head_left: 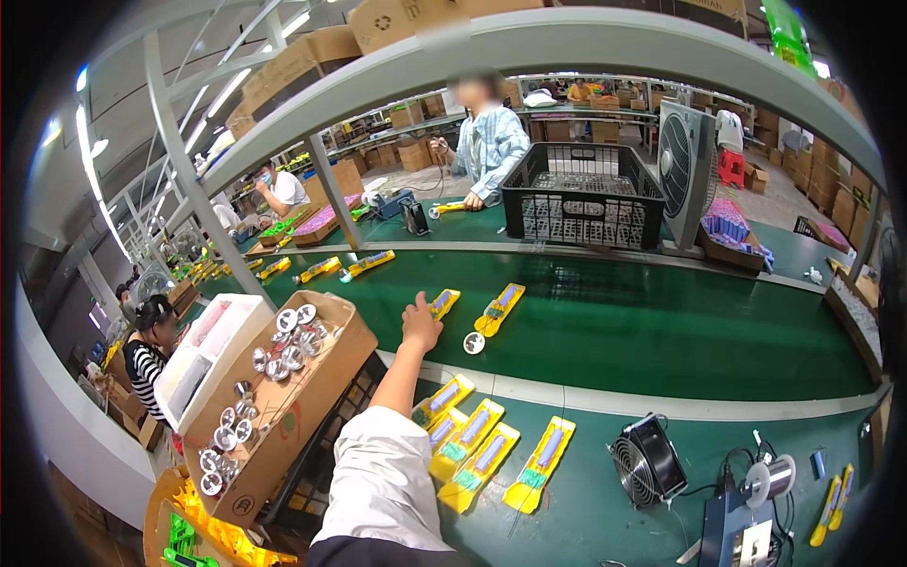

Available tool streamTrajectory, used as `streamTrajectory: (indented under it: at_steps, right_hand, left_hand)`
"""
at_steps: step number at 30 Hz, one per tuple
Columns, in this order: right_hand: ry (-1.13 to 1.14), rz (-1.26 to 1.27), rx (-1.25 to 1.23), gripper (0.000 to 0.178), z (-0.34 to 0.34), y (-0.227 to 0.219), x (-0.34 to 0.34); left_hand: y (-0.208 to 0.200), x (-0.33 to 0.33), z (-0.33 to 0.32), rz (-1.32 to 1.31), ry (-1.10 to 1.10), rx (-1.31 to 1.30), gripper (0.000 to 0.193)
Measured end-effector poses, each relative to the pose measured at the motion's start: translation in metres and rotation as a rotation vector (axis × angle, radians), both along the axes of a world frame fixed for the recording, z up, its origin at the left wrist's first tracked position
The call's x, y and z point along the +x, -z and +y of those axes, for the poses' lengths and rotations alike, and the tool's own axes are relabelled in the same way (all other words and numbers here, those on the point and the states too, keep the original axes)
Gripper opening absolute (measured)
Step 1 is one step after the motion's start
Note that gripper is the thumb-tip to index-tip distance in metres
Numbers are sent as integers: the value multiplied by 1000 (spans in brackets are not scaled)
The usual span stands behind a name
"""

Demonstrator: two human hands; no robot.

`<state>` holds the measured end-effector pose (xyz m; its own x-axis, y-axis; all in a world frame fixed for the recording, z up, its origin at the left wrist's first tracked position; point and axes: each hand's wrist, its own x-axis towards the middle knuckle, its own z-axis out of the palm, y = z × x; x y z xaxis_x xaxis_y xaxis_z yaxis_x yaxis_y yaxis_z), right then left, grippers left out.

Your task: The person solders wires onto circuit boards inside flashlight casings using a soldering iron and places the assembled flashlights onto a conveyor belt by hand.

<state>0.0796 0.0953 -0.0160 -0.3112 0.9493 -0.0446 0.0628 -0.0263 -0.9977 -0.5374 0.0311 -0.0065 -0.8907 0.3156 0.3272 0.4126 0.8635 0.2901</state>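
My left hand [421, 324] reaches out over the green conveyor belt [661, 317]. Its fingers are closed at the lower end of a yellow flashlight shell [444, 301] with a battery in it; the hand hides part of that shell. Just to the right, another yellow shell [501, 309] lies on the belt, a round silver reflector [473, 343] at its lower end. On the near bench, several yellow shells [479, 468] with batteries and green parts lie beside my sleeve. My right hand is out of the picture.
Left of my arm stands a cardboard box [312, 402] with silver reflectors on it. A small black fan [647, 460], a solder wire spool [770, 479] and a blue device [723, 534] stand at right. Across the belt are a black crate [581, 203] and a person [487, 146].
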Motion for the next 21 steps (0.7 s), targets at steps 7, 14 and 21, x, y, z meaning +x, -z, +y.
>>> streamTrajectory:
  at_steps: [7,14,21]
  right_hand:
    - [95,-219,329,17,-18,20,27]
    - [160,94,161,9,-31,6,32]
    - [280,449,132,20,-33,-4,19]
  left_hand:
    - [-68,138,-30,379,325,248,47]
    - [-34,385,-83,61,668,282,41]
    - [13,446,-97,-148,646,400,42]
